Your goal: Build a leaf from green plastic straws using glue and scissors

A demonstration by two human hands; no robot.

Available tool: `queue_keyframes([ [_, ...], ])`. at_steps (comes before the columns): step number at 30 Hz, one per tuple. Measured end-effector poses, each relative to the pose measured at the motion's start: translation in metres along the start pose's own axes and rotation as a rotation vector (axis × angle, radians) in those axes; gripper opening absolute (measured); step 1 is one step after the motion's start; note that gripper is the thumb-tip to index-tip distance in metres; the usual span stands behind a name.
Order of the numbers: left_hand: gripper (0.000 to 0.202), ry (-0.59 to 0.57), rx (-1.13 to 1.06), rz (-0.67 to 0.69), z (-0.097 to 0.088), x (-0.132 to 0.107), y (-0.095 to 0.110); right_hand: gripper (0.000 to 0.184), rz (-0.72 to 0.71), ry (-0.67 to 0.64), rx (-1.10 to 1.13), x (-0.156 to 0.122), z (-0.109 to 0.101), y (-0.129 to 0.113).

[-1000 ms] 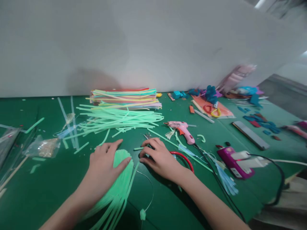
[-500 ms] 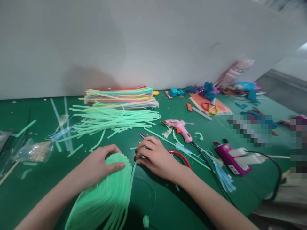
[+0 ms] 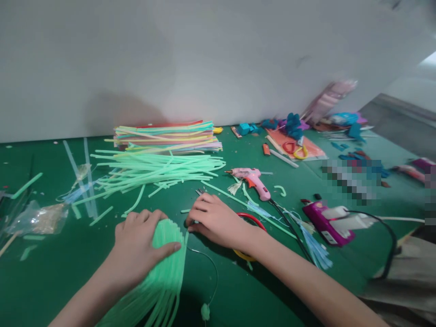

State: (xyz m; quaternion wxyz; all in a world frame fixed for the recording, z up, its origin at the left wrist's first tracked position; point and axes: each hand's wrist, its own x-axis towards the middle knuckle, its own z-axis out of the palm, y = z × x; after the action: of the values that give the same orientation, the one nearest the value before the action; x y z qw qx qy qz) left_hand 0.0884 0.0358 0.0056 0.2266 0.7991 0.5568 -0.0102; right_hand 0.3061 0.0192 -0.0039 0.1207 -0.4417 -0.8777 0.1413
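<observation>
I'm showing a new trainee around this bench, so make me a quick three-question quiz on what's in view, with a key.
1. Which hand has its thumb lying across the green bundle: (a) left or (b) right?
2. True or false: the pink glue gun stands upright on its nozzle.
3. Fill in: the white plugs sit in a block coloured ____.

Key: 1. (a), the left hand. 2. False; it lies on the green table. 3. Purple.

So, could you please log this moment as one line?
left hand: holding green bundle | right hand: beside bundle's edge | pink glue gun: lying on green table
</observation>
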Motion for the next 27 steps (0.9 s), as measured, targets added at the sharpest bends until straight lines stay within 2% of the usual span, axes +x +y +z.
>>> queue_keyframes([
  [3, 0.054, 0.037, 0.008, 0.01, 0.008, -0.004, -0.004, 0.01, -0.009, 0.005, -0.006, 0.001, 0.0, -0.001],
  [6, 0.063, 0.164, 0.041, 0.065, 0.02, -0.006, -0.013, 0.009, -0.009, 0.009, -0.014, 0.002, 0.0, -0.002],
  [8, 0.059, 0.276, 0.049, 0.159, 0.03, -0.008, -0.019, 0.009, -0.011, 0.011, -0.022, 0.003, 0.0, -0.002],
  [10, 0.045, 0.37, 0.043, 0.282, 0.039, -0.013, -0.022, 0.009, -0.014, 0.017, -0.027, 0.003, 0.001, -0.002],
  [12, 0.035, 0.436, 0.056, 0.414, 0.047, -0.02, -0.023, 0.009, -0.013, 0.018, -0.025, 0.004, 0.001, -0.002],
  [14, 0.037, 0.469, 0.113, 0.568, 0.052, -0.029, -0.021, 0.009, -0.006, 0.011, -0.02, 0.004, 0.001, -0.002],
  [16, 0.047, 0.482, 0.178, 0.682, 0.056, -0.039, -0.018, 0.009, -0.002, 0.001, -0.013, 0.004, 0.0, -0.002],
  [21, 0.052, 0.435, 0.244, 0.786, 0.055, -0.053, -0.019, 0.012, -0.017, -0.006, -0.016, 0.004, 0.0, -0.002],
  [27, 0.058, 0.38, 0.276, 0.792, 0.054, -0.053, -0.026, 0.016, -0.031, -0.011, -0.064, 0.004, -0.001, -0.003],
])
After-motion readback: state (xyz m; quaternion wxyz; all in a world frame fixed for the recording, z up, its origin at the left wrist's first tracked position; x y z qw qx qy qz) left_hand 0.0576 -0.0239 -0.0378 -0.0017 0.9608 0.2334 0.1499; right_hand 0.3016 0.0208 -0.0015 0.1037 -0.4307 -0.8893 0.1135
